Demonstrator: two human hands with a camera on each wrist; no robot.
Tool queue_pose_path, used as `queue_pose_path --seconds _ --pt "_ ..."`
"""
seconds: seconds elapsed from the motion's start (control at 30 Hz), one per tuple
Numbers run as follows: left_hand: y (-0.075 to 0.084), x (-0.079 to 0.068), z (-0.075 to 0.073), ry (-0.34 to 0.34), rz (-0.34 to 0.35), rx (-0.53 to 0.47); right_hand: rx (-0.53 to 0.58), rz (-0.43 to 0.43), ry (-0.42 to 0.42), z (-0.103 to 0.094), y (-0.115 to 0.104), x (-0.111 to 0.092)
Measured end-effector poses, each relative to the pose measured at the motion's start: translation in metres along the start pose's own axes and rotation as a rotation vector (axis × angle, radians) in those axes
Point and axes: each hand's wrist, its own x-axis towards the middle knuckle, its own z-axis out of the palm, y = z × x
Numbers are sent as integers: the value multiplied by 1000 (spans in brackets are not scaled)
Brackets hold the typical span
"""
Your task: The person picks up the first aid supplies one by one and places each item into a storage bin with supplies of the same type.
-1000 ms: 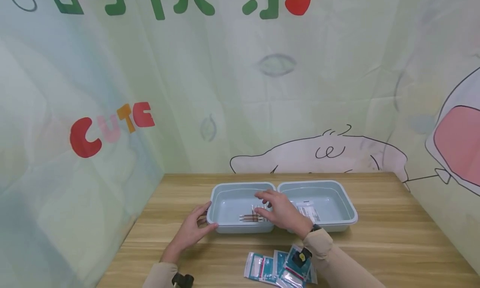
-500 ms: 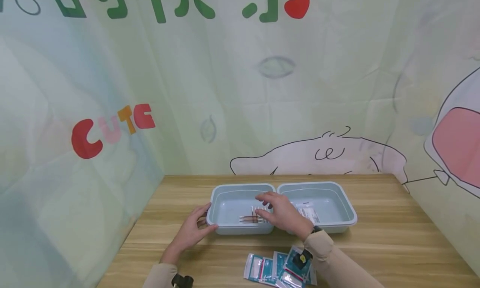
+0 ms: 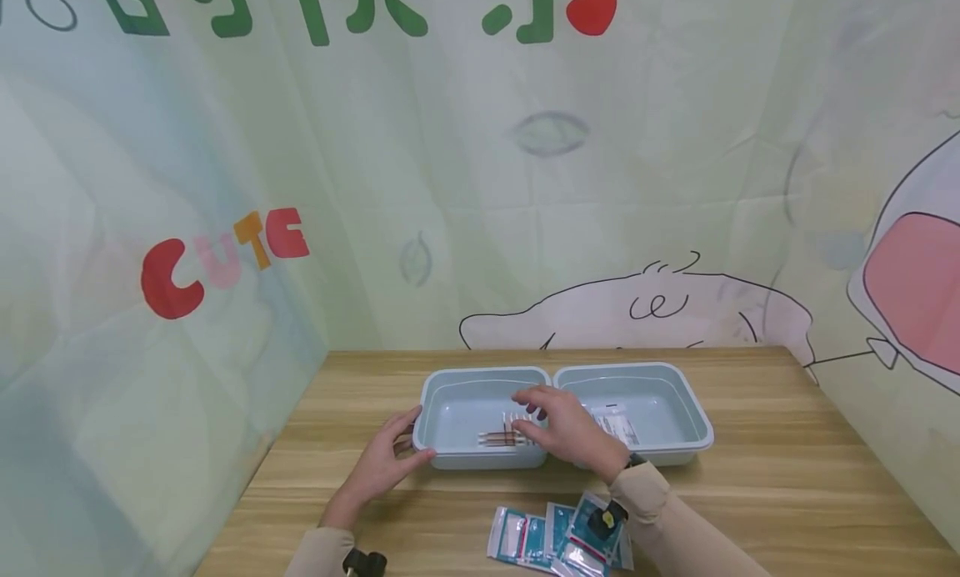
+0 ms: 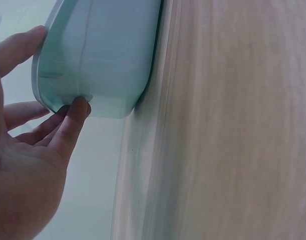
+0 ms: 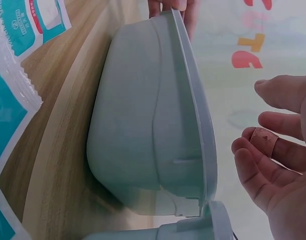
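Observation:
My left hand (image 3: 381,460) holds the left corner of a pale blue plastic basin (image 3: 457,389). In the left wrist view, its thumb and fingers lie around the basin's rim and wall. Several cotton swabs (image 3: 497,439) with reddish-brown stems lie in this basin, at its front right. Over them hovers my right hand (image 3: 564,427), its fingers loosely bent and nothing between them; it hides part of the swabs. The right wrist view shows a tan bandage (image 5: 264,142) around one finger of my right hand.
A second pale blue basin (image 3: 660,393) stands against the first on the right, with a white printed packet (image 3: 617,425) inside. Several teal-and-white packets (image 3: 517,535) overlap near the wooden table's (image 3: 795,494) front, partly under my right forearm. A printed curtain (image 3: 420,160) hangs behind.

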Motion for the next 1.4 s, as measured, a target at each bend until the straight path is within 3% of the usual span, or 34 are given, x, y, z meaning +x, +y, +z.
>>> queue_pose_path --seconds 0.57,1.4 --pt "3 1 -1 -3 11 3 0 -63 23 -1 -1 -11" --pt "2 -1 1 -1 6 -12 70 -99 -45 0 -3 -33"
